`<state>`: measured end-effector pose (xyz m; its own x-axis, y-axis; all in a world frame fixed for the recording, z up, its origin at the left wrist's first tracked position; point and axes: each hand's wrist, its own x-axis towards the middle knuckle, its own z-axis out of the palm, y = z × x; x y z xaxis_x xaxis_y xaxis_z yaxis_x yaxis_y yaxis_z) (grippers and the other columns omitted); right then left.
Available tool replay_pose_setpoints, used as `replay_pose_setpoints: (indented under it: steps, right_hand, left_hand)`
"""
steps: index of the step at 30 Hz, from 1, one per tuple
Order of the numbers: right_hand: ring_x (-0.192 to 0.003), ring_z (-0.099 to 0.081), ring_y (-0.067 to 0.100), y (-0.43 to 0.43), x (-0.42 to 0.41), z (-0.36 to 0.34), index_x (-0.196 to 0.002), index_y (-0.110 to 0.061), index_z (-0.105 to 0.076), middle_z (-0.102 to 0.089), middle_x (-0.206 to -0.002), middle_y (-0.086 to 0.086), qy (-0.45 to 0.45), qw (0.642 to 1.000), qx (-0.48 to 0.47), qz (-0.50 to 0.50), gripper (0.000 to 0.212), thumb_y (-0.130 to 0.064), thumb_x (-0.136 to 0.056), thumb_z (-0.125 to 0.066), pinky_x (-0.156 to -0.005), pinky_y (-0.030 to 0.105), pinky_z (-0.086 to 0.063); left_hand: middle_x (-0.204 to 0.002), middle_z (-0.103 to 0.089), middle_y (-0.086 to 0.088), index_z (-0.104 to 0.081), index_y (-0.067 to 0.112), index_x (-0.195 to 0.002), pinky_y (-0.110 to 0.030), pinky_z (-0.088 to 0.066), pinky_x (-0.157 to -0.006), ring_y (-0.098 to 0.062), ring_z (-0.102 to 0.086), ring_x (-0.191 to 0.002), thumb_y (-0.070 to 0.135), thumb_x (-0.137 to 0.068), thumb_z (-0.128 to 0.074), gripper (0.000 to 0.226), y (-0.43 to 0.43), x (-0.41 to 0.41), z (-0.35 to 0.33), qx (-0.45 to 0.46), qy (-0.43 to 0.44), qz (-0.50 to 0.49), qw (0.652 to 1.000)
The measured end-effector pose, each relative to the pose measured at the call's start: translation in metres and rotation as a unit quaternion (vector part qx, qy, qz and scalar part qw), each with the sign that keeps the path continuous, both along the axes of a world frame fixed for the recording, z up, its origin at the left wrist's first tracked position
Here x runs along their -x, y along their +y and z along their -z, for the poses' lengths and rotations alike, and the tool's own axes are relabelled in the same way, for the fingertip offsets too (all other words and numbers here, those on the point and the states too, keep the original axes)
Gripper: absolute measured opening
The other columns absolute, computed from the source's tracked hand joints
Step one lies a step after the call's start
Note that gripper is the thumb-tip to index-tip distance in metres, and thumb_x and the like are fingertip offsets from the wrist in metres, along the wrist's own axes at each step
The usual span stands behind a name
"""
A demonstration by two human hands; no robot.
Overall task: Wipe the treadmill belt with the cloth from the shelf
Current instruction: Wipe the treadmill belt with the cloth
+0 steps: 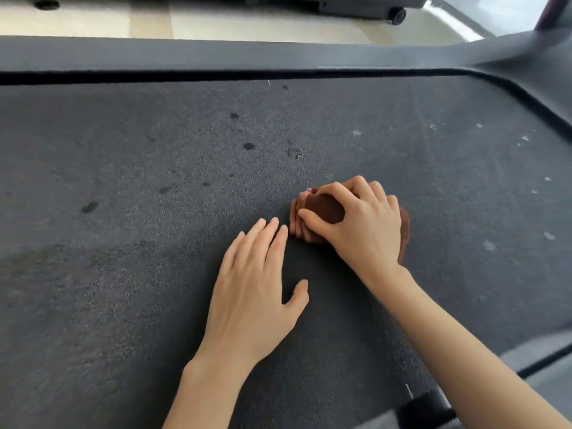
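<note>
The dark grey treadmill belt [139,187] fills most of the view, with dark spots near its middle and pale specks toward the right. A folded brown cloth [322,209] lies on the belt right of centre. My right hand [362,224] presses down on the cloth, with thumb and fingers curled around its folded edge. My left hand [250,292] rests flat on the belt just left of the cloth, fingers together and stretched out, fingertips close to the cloth but holding nothing.
The grey side rail of the treadmill [216,54] runs along the far edge and curves down at the right [544,85]. Beyond it lies pale floor [247,26] with a wheeled machine base [396,15]. Another rail edge [538,351] shows at the lower right.
</note>
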<state>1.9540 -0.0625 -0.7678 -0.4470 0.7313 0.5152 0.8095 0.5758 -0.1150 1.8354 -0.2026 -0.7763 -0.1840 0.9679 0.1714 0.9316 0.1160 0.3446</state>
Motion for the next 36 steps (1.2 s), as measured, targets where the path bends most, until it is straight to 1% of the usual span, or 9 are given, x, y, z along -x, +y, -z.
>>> replay_pose_setpoints:
  steps: [2,7,12,18,21,24,28,32,36]
  right_hand:
    - [-0.083,-0.054,0.026,0.016,0.005,-0.002,-0.093,-0.028,-0.068,-0.060,-0.088,0.000,-0.009,1.000,0.002,0.008,0.047,-0.068,-0.078,-0.049,-0.069,0.035,-0.037]
    - [-0.099,-0.053,0.030,0.044,0.014,-0.010,-0.101,-0.029,-0.065,-0.060,-0.099,0.003,-0.033,0.997,0.056,0.044,0.047,-0.069,-0.078,-0.055,-0.078,0.038,-0.035]
    - [-0.084,-0.054,0.029,-0.002,-0.022,-0.007,-0.096,-0.030,-0.067,-0.057,-0.088,0.002,-0.012,1.000,0.015,0.020,0.047,-0.068,-0.079,-0.047,-0.070,0.037,-0.036]
    - [-0.082,-0.055,0.026,-0.071,-0.077,-0.010,-0.092,-0.031,-0.069,-0.059,-0.089,-0.002,0.000,0.999,0.038,-0.004,0.041,-0.065,-0.076,-0.052,-0.069,0.037,-0.038]
    - [-0.082,-0.056,0.024,-0.058,-0.073,-0.010,-0.090,-0.034,-0.069,-0.057,-0.085,-0.004,0.001,0.999,0.051,-0.004,0.041,-0.069,-0.075,-0.052,-0.068,0.036,-0.042]
    - [-0.080,-0.057,0.027,-0.013,-0.057,-0.009,-0.090,-0.031,-0.069,-0.058,-0.083,-0.002,-0.005,0.999,0.035,0.020,0.045,-0.070,-0.075,-0.050,-0.068,0.036,-0.042]
    - [-0.093,-0.055,0.030,0.032,-0.042,-0.010,-0.099,-0.028,-0.066,-0.060,-0.095,0.003,-0.032,0.995,0.061,0.072,0.050,-0.070,-0.078,-0.050,-0.076,0.039,-0.039]
    - [-0.086,-0.054,0.030,0.010,-0.046,-0.006,-0.097,-0.028,-0.067,-0.057,-0.088,0.004,-0.023,0.997,0.010,0.077,0.049,-0.068,-0.079,-0.044,-0.071,0.037,-0.037]
    - [-0.084,-0.054,0.027,-0.035,-0.074,-0.006,-0.097,-0.030,-0.068,-0.056,-0.087,0.001,-0.014,1.000,0.016,0.008,0.045,-0.067,-0.080,-0.049,-0.070,0.037,-0.038]
  left_hand:
    - [-0.148,-0.039,-0.007,-0.042,0.006,-0.141,-0.037,-0.017,-0.114,-0.020,-0.029,-0.140,0.050,-0.084,-0.035,0.072,0.000,0.000,0.000,0.002,0.001,0.002,1.000]
    - [-0.145,-0.043,-0.009,-0.049,0.007,-0.136,-0.038,-0.018,-0.112,-0.023,-0.033,-0.138,0.049,-0.084,-0.037,0.068,0.000,-0.001,-0.001,0.004,0.009,0.005,1.000]
    - [-0.146,-0.042,-0.009,-0.051,0.007,-0.135,-0.038,-0.018,-0.112,-0.023,-0.034,-0.138,0.049,-0.084,-0.037,0.068,0.000,-0.002,-0.002,0.007,0.020,0.007,1.000]
    - [-0.147,-0.041,-0.009,-0.049,0.008,-0.136,-0.037,-0.017,-0.113,-0.023,-0.032,-0.139,0.049,-0.085,-0.036,0.067,0.000,-0.002,-0.002,0.006,0.024,0.003,1.000]
    - [-0.146,-0.041,-0.009,-0.050,0.007,-0.136,-0.037,-0.017,-0.113,-0.023,-0.033,-0.138,0.048,-0.084,-0.037,0.067,0.000,-0.002,-0.001,0.006,0.024,0.004,1.000]
    - [-0.147,-0.041,-0.008,-0.050,0.007,-0.136,-0.037,-0.016,-0.113,-0.023,-0.032,-0.138,0.049,-0.084,-0.037,0.067,0.001,-0.001,0.000,0.009,0.026,0.007,1.000]
    - [-0.146,-0.042,-0.008,-0.050,0.008,-0.135,-0.036,-0.016,-0.113,-0.022,-0.033,-0.138,0.050,-0.084,-0.036,0.068,0.000,0.000,-0.001,0.016,0.025,0.006,1.000]
    - [-0.146,-0.042,-0.008,-0.050,0.009,-0.136,-0.036,-0.016,-0.113,-0.022,-0.033,-0.138,0.051,-0.084,-0.036,0.068,0.000,0.000,-0.001,0.013,0.025,0.005,1.000]
    - [-0.147,-0.040,-0.007,-0.048,0.009,-0.137,-0.035,-0.015,-0.113,-0.022,-0.031,-0.139,0.051,-0.084,-0.035,0.069,0.000,0.000,0.000,0.009,0.029,0.006,1.000]
